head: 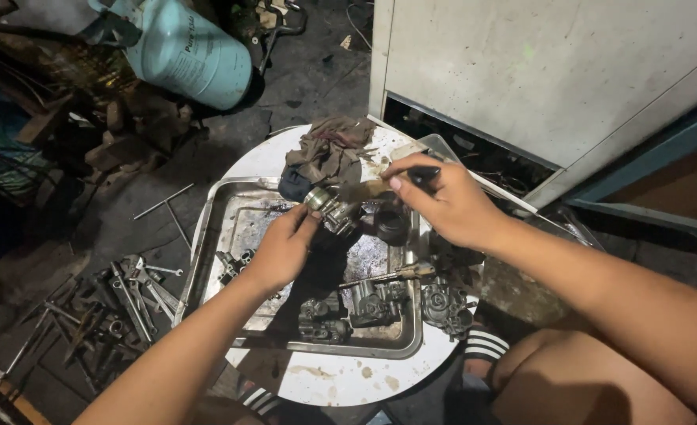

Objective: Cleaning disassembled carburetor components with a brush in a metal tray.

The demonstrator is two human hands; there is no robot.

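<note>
My left hand (281, 250) grips a small metal carburetor part (330, 209) and holds it over a greasy metal tray (215, 228). My right hand (443, 203) pinches a thin dark-handled tool (422, 173) whose tip points at that part. A dark round cup (390, 226) stands in the tray just right of the held part. Several dirty carburetor bodies (372, 303) lie along the tray's near side, with a screwdriver (384, 275) across them.
The tray rests on a round white table (341, 378). A crumpled brown rag (329, 153) lies at its far edge. Wrenches and tools (128, 291) are scattered on the floor left. A pale blue gas cylinder (187, 51) lies behind; a white cabinet (537, 71) stands right.
</note>
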